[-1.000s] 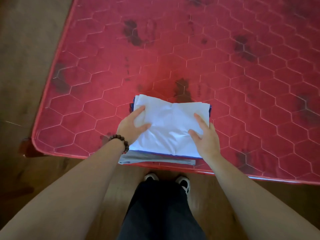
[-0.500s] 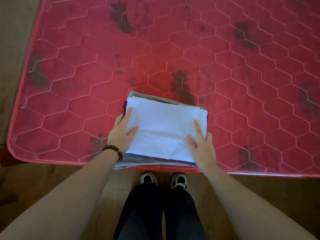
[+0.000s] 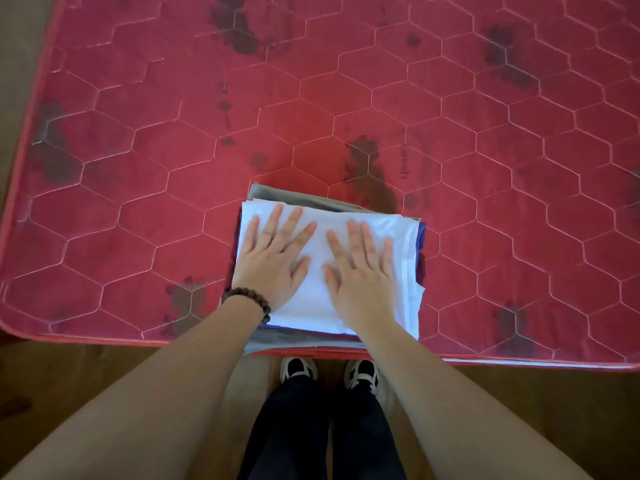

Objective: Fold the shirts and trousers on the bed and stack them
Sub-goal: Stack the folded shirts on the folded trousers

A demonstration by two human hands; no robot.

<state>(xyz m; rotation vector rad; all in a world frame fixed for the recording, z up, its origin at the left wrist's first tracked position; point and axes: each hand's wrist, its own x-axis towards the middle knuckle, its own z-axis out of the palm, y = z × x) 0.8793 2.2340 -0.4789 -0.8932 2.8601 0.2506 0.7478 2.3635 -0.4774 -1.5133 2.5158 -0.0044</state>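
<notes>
Hands, left (image 3: 273,258) and right (image 3: 363,268), press flat, grip wide, on the white shirt (image 3: 313,299) topping the stack.

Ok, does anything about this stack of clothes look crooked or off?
Yes. The grey garment at the bottom sits skewed, poking out behind the white shirt, and its near edge overhangs the red mattress.

Left hand (image 3: 273,261) and right hand (image 3: 363,271) side by side atop clothes stack (image 3: 410,258) at mattress (image 3: 173,150) near edge.

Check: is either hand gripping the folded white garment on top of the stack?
No, the left hand and right hand lie flat with fingers spread on the folded white garment.
</notes>
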